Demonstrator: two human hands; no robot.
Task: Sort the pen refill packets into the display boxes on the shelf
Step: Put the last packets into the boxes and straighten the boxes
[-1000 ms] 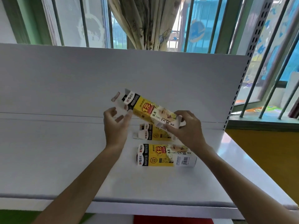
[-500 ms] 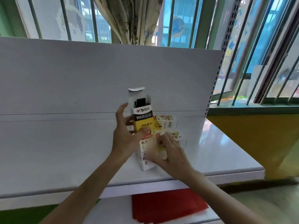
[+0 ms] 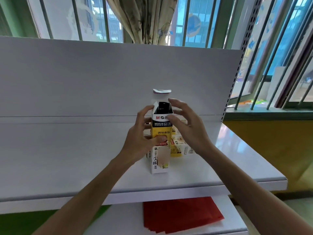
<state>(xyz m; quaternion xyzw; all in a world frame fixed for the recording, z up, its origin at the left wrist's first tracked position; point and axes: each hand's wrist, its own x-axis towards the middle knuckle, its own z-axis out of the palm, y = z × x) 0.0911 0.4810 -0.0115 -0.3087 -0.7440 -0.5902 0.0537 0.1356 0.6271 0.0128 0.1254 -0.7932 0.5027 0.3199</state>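
Display box [image 3: 160, 128] stands upright in left hand's [image 3: 137, 141] grip.

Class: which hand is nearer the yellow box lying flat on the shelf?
Right. The right hand is close above the lying box; the left hand grips the upright box beside it.
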